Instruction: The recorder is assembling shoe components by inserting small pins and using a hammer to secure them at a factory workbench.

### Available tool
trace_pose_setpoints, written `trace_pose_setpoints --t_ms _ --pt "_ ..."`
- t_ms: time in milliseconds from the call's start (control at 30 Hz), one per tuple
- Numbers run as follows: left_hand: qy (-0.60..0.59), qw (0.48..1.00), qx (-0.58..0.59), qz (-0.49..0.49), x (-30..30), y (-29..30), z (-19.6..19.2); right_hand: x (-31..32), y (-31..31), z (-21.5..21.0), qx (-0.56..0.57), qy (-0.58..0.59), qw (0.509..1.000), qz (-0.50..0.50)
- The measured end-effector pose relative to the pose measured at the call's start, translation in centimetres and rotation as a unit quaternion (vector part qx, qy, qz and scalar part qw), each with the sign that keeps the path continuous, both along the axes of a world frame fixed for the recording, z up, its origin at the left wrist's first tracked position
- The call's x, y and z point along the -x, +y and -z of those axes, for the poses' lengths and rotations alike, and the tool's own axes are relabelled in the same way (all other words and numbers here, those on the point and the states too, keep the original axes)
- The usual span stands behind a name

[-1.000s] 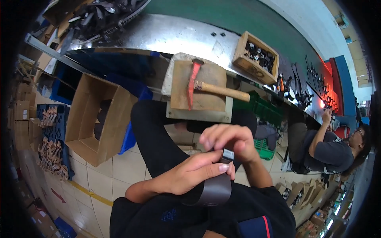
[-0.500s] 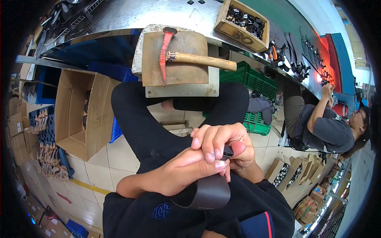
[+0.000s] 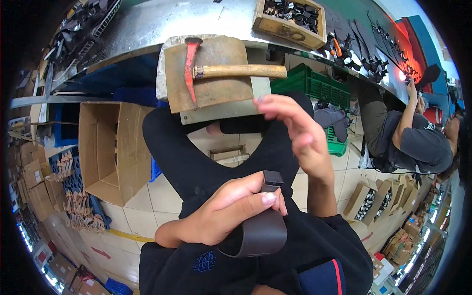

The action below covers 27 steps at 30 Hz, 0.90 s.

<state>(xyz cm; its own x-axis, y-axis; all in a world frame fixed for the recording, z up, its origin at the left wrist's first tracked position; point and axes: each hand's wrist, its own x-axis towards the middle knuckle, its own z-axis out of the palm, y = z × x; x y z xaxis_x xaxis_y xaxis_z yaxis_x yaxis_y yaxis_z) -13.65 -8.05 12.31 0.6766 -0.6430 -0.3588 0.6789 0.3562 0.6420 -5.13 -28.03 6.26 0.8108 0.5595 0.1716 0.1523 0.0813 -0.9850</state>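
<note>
My left hand (image 3: 221,209) is closed around a dark brown, curved leather-like shoe part (image 3: 268,233) in front of my chest. A small black block (image 3: 273,178) sticks up at the top of that grip; whether it is joined to the brown part is hidden by the fingers. My right hand (image 3: 302,135) is raised, apart from the held piece, fingers spread and somewhat blurred, with nothing in it. Its fingertips are near a hammer (image 3: 236,72) with a red head and wooden handle. That hammer lies on a brown pad (image 3: 216,96) in front of my knees.
A wooden box (image 3: 290,32) of small black pieces stands on the metal bench (image 3: 211,17). An open cardboard box (image 3: 101,147) is at my left, a green crate (image 3: 319,83) at my right. Another person (image 3: 418,137) works at the far right.
My right hand has let go of the held piece and moved up toward the hammer, its fingers opening. My left hand keeps its grip. The other person now holds up a dark flat piece.
</note>
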Motion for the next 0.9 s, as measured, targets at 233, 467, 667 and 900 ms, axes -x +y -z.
trace_pose_setpoints --t_ms 233,467,667,900 --pt "-0.047 0.994 -0.099 0.029 -3.8 -2.5 1.5 1.0 -3.6 -2.5 0.092 -0.079 0.993 -0.01" --pt "-0.656 0.663 -0.355 -0.07 -12.7 -13.8 3.8 6.1 -13.4 2.4 -0.074 0.203 0.968 0.131" --pt "-0.661 0.543 -0.508 -0.098 -20.8 -23.0 7.8 3.8 -23.9 13.7 -0.116 0.18 0.878 0.428" --pt "-0.608 0.4 -0.685 0.038 -30.5 -24.7 11.2 -4.8 -26.3 19.7 0.355 -0.087 0.689 0.626"
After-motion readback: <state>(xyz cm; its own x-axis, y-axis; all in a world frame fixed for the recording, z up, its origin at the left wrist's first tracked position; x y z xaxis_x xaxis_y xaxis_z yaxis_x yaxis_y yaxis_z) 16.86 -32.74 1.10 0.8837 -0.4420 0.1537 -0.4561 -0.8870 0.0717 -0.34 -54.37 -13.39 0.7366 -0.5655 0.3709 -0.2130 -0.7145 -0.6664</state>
